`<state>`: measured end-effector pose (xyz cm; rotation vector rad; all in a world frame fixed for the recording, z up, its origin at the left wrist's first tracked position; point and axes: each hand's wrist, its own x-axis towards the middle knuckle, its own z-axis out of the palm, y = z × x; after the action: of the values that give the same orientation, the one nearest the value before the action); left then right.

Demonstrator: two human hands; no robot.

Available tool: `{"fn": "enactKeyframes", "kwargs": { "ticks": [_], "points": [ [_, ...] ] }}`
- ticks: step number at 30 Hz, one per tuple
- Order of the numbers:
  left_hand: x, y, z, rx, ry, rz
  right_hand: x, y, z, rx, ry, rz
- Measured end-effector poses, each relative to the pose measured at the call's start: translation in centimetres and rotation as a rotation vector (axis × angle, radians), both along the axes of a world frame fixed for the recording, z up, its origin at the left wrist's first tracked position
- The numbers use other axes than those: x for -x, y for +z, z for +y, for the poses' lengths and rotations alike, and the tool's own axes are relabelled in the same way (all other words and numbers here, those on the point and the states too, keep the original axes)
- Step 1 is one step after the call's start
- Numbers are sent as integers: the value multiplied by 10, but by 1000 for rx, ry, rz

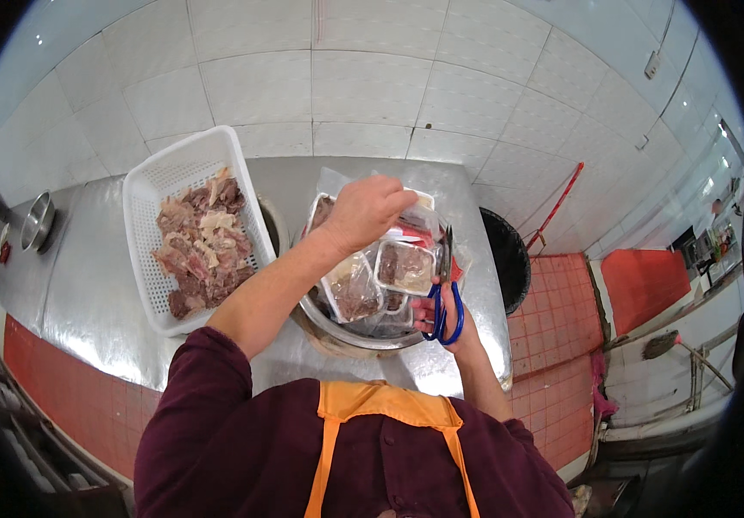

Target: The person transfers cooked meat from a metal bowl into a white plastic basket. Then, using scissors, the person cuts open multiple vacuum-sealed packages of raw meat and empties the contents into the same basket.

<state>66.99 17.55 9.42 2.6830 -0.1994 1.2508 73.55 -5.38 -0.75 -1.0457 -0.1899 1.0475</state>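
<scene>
My left hand (372, 208) reaches over a metal basin (349, 337), fingers closed on the edge of a clear plastic bag (429, 217) with red and white parts. In my right hand (446, 317), at the basin's right side, are scissors with blue handles (444, 317); their blades point away from me and lie close together beside the plastic. Packed white trays of meat under clear film fill the basin, among them a small tray (405, 267) near the middle and a larger tilted one (353, 288). To the left, a white perforated plastic basket (145, 259) holds loose pieces of meat (206, 243).
A steel worktable (96, 259) stands against a tiled wall. Part of a round container (274, 223) shows behind the basket. At far left sits a metal bowl (38, 221). A black-lined bin (506, 259) stands beyond the table's right edge, near a red pole (556, 204).
</scene>
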Motion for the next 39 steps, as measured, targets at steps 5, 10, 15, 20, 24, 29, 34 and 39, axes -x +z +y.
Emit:
{"fn": "enactKeyframes", "kwargs": {
  "ticks": [5, 10, 15, 20, 24, 29, 34, 39],
  "points": [
    [3, -103, 33, -141, -10, 134, -13, -7, 2, 60, 57, -24],
    [18, -162, 22, 23, 115, 180, -15, -20, -5, 183, 132, 29],
    [24, -161, 6, 172, 315, 173, -18, -19, -4, 247, 303, -23],
    [31, -178, -10, 591, 377, 154, -24, -24, -11, 296, 288, 29],
    [31, -194, -25, 1348, 311, 4, -26, -22, -13, 317, 290, 79],
    [27, -178, -38, 1791, 189, 493, -27, -22, -11, 314, 323, 49],
    [24, -198, -49, 1941, 66, 686, -29, -22, -8, 322, 336, 20],
    [20, -207, -43, 1923, 30, 665, -27, -22, -24, 429, 428, -136]
  ]
}}
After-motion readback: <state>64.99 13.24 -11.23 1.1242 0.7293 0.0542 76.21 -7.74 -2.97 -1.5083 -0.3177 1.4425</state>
